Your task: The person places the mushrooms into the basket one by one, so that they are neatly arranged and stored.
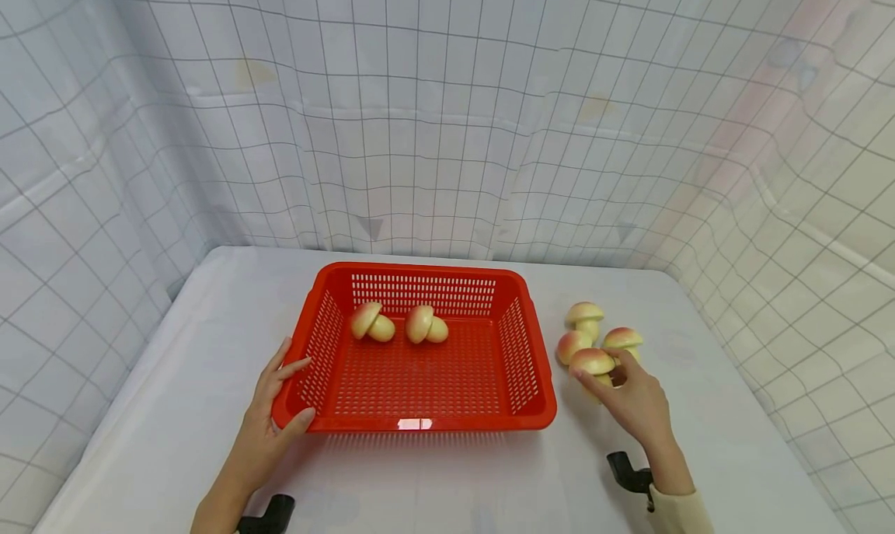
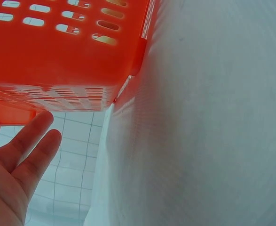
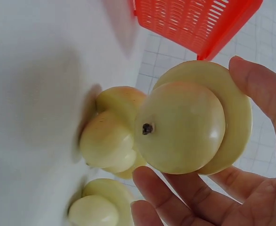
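A red plastic basket sits on the white-covered table. My left hand rests at its left end, fingers spread over the rim and thumb on the near corner. Two straight fingers show outside the basket in the left wrist view. In my right hand I pinch a model mushroom, yellowish with a red-tinged cap, between thumb and fingertips. Its rounded stem end, marked by a dark spot, faces the right wrist camera. Beside and behind it stand several similar mushrooms, partly hidden by the held one and my fingers.
Inside the basket, toward the back, lie two more mushrooms, one at left and one in the middle. White cloth with a grid pattern hangs around the back and sides of the table. Black wrist mounts sit at both wrists.
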`<action>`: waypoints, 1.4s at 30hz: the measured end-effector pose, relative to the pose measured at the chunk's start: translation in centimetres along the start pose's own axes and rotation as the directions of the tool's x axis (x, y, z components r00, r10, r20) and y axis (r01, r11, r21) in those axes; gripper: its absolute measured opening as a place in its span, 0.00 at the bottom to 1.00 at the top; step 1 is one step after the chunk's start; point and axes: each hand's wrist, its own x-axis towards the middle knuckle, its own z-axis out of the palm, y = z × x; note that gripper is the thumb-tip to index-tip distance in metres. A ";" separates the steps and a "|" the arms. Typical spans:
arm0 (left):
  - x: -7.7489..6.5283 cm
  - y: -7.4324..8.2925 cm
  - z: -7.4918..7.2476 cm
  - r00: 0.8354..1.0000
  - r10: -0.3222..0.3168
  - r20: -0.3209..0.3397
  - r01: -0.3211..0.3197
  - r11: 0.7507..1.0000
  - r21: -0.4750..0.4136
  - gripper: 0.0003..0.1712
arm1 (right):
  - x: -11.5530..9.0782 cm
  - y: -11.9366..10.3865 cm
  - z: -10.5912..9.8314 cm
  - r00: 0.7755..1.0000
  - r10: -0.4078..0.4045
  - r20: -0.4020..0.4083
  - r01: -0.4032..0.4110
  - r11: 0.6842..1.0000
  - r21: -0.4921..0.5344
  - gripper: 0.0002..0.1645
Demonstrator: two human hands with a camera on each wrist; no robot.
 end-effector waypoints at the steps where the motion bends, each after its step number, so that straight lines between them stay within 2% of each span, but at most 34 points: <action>1: 0.0 0.0 0.0 1.000 0.002 0.001 -0.002 1.000 0.004 0.35 | 0.0 -0.1 -0.1 1.000 -0.006 -0.002 0.006 1.000 0.001 0.41; 18: -0.1 0.2 0.1 1.000 0.001 -0.016 -0.001 1.000 0.001 0.37 | 0.4 -2.5 -0.9 0.990 -0.130 -0.058 0.129 0.991 -0.020 0.38; 26: -0.1 0.1 0.0 1.000 -0.002 -0.002 0.002 1.000 0.011 0.36 | 0.7 -3.9 -0.8 0.990 -0.137 -0.039 0.136 0.990 -0.029 0.40; 35: 0.0 0.1 -0.1 1.000 -0.019 0.008 0.019 0.999 0.030 0.35 | 1.8 -5.7 -0.8 0.966 -0.253 -0.056 0.252 0.968 -0.016 0.35; 42: -0.1 0.0 -0.1 1.000 -0.025 0.011 0.024 0.999 0.027 0.35 | 2.6 -7.3 -1.2 0.955 -0.294 -0.026 0.294 0.956 -0.022 0.39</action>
